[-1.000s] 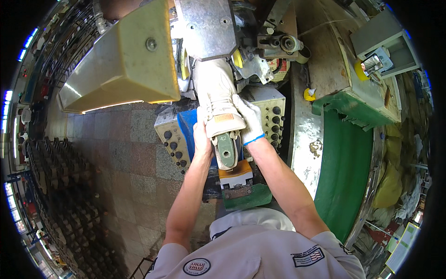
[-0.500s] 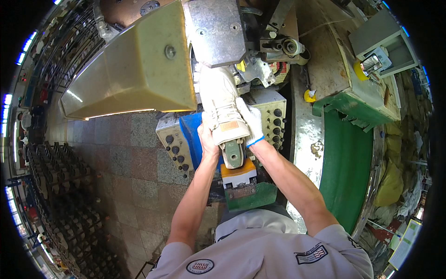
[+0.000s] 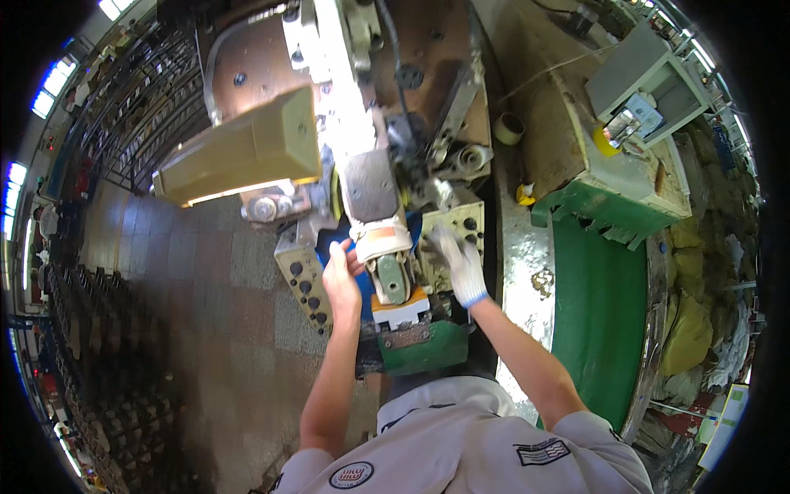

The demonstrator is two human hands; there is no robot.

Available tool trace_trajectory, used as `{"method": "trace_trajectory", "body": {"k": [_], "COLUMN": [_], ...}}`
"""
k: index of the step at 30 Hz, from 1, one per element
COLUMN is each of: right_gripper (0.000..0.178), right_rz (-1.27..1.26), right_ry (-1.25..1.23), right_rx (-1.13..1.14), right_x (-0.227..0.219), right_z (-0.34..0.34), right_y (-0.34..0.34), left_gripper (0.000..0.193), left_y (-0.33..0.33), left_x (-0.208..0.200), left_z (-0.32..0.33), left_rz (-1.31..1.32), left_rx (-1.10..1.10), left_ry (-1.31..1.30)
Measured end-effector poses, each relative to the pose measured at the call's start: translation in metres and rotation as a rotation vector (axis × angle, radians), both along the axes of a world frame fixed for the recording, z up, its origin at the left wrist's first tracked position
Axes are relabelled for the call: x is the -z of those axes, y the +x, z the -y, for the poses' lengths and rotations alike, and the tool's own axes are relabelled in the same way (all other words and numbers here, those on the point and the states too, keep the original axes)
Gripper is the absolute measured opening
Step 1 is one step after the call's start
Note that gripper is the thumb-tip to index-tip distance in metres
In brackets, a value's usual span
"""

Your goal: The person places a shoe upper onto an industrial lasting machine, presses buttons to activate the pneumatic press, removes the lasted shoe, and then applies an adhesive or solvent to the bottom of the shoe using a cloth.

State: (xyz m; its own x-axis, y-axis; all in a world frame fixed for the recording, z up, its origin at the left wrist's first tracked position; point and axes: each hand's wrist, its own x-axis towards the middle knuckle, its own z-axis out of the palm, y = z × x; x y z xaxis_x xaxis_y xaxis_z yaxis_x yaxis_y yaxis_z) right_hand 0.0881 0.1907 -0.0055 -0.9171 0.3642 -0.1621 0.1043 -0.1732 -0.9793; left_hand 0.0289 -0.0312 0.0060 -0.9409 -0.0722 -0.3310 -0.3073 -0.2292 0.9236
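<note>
A cream canvas shoe (image 3: 383,240) sits on a green shoe last (image 3: 392,280) in the machine, its heel end toward me. The grey metal press head (image 3: 370,188) is down over the shoe's front part and hides it. My bare left hand (image 3: 341,280) is just left of the heel, fingers loosely apart and holding nothing. In a white knitted glove with a blue cuff, my right hand (image 3: 462,267) is off the shoe, in front of the right-hand control panel (image 3: 444,226). Its fingers are stretched out and slightly blurred; whether they touch the panel I cannot tell.
A yellowish cover (image 3: 247,152) juts out at the machine's left, above the left control panel (image 3: 303,276). An orange-topped support (image 3: 401,309) is below the last. To the right runs a green conveyor belt (image 3: 599,305); dark loaded racks (image 3: 115,337) stand at left.
Both hands have let go of the shoe. My right hand has moved right toward the control panel, my left slightly left. The press head now covers more of the shoe, and the view has shifted.
</note>
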Motion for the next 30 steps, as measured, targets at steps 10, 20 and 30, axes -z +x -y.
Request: {"method": "trace_trajectory", "body": {"k": [10, 20, 30], "right_gripper": [0.060, 0.057, 0.056], "right_rz": [-0.156, -0.323, -0.395], "right_ry": [0.743, 0.717, 0.763], "right_rx": [-0.377, -0.230, -0.173], "right_x": [-0.010, -0.025, -0.013], "right_z": [0.006, -0.007, -0.008], "right_y": [0.125, 0.143, 0.145], "left_gripper": [0.071, 0.090, 0.063], "left_y": [0.067, 0.096, 0.085], "left_x": [-0.081, -0.151, -0.088], "left_z": [-0.053, -0.100, -0.091], "left_rz": [-0.279, -0.203, -0.124], "left_rx": [-0.010, -0.055, -0.077], "left_ry": [-0.784, -0.493, -1.183]}}
